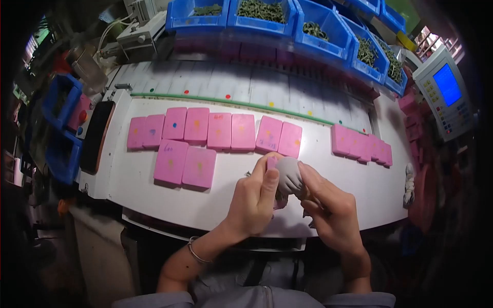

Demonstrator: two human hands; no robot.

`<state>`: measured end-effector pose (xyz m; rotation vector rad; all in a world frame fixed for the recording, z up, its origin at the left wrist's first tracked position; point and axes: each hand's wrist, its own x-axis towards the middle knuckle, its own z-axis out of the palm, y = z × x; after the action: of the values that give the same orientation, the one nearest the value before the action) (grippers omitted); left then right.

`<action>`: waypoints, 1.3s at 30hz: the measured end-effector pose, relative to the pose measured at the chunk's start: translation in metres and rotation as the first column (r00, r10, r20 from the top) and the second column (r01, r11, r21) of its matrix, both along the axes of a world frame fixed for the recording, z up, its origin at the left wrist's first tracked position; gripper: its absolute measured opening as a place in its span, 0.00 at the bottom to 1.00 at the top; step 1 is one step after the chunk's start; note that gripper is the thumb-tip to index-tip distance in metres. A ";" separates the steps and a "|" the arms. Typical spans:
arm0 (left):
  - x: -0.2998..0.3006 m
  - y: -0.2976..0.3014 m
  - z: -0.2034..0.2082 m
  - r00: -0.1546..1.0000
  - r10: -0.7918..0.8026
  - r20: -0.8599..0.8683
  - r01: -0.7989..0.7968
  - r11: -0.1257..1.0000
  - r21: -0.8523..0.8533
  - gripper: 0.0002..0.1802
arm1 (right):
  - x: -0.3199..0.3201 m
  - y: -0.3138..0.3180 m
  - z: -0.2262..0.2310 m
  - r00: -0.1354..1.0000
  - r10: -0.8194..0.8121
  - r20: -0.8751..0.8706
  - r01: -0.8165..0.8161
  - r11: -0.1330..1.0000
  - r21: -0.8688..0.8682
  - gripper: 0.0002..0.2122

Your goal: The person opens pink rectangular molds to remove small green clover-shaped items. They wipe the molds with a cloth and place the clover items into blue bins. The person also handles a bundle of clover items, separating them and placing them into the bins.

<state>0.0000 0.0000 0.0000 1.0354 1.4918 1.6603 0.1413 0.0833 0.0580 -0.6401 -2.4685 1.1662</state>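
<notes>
Well, both hands are close together over the front of the white table [239,203], and a grey lump [289,172] sits between them. The left hand [250,197] is curled nearly closed, with its thumb up, and it has hold of a pink bit [271,162]. Only a little of that bit shows, because the thumb and fingers hide the rest. The right hand [334,210] is bent around the right side of the grey lump, its fingers mostly closed on it. Some of its fingertips are tucked out of sight. The lump is round on top, with folds lower down, and I cannot tell what it is. Under it, between the hands, things are dark and hard to make out.

Behind the hands, pink blocks [199,168] lie on the table, with small colour marks on them. More pink blocks lie in a row on the right, so close together that their edges are hard to tell apart. A green strip [241,106] runs behind them. At the back, blue bins [197,23] hold green bits [260,11], and the top edge cuts some bins off. On the right, a box [426,77] has a blue screen [448,84]. The far sides fade to black.
</notes>
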 end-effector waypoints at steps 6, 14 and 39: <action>-0.011 -0.032 -0.020 0.973 0.227 0.044 -0.222 0.969 -0.104 0.14 | 0.000 -0.012 -0.016 1.000 -0.015 0.004 0.015 0.999 0.042 0.30; -0.004 -0.053 -0.053 0.848 0.528 -0.054 -0.527 0.849 0.037 0.13 | -0.005 -0.034 -0.040 0.985 0.131 0.114 -0.165 0.907 0.388 0.32; 0.001 -0.060 -0.054 0.845 0.524 -0.103 -0.490 0.838 0.239 0.17 | -0.001 -0.047 -0.041 0.957 0.060 0.283 -0.218 0.794 0.567 0.26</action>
<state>0.0005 -0.0600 -0.0539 0.9483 1.8545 2.1822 0.1401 0.0359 0.0170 -0.4357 -2.9190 0.2914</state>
